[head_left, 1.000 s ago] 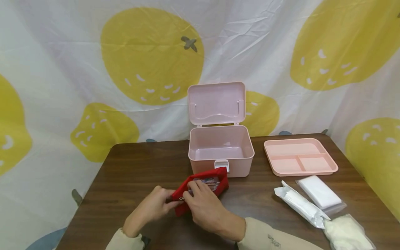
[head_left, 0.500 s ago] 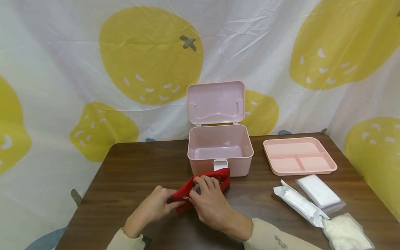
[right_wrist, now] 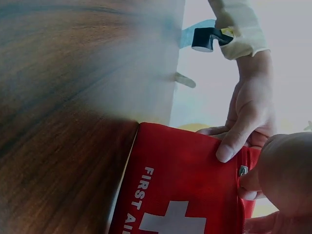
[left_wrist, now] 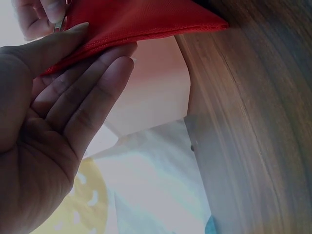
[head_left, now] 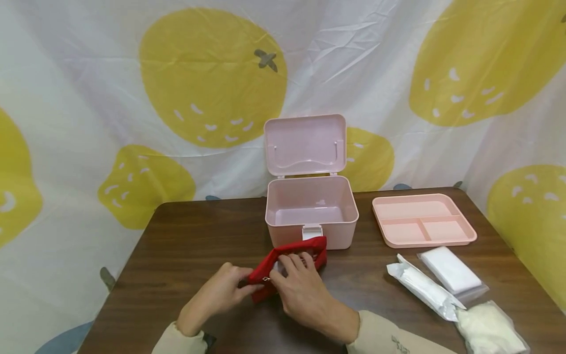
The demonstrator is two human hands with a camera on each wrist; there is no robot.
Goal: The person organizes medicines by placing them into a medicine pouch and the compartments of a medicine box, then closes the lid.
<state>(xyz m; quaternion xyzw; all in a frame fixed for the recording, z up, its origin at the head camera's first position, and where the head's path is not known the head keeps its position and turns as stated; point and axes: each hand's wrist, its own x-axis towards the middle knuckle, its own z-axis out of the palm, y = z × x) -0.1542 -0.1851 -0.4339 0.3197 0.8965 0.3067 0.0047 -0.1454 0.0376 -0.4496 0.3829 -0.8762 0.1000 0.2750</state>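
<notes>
Head view, red fabric pouch (head_left: 267, 264), round-cornered plastic box (head_left: 339, 236)

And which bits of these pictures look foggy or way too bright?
Right wrist: pale haze veils part of the dark brown wooden table, though the red fabric pouch shows up clearly; left wrist: glare bleaches the white cloth backdrop with yellow fruit prints; head: fairly even light, little glare.

A creased white fabric backdrop (head_left: 327, 93) printed with large yellow rounded fruits (head_left: 214, 83); a dark-brown wood-grained worktop (head_left: 201, 231) before it.
</notes>
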